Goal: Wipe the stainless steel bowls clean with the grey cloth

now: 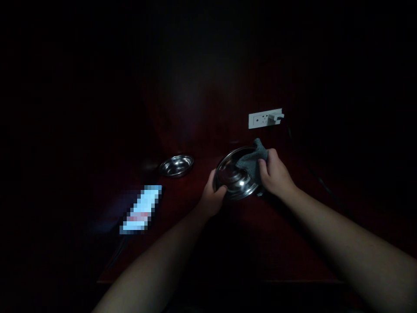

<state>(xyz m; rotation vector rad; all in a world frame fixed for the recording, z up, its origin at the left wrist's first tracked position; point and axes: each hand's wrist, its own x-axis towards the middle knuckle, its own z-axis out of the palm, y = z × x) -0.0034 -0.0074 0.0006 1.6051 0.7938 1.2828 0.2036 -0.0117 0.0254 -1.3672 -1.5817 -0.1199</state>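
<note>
A shiny metal bowl (233, 176) is held up, tilted with its inside toward me, over the dark red table. My left hand (213, 195) is closed on its left rim, thumb on the inner side. At the bowl's right side my right hand (275, 174) grips a grey-green cloth (252, 163). The cloth is folded over the right rim and lies against the inside of the bowl. The fingers of my right hand behind the rim are mostly hidden.
A second, smaller metal bowl (177, 166) stands on the table (192, 191) to the left. Nearer me lies a lit phone (141, 211), its screen blurred. On the back wall is a white socket (260, 118) with a plug and a dark cable. The surroundings are very dark.
</note>
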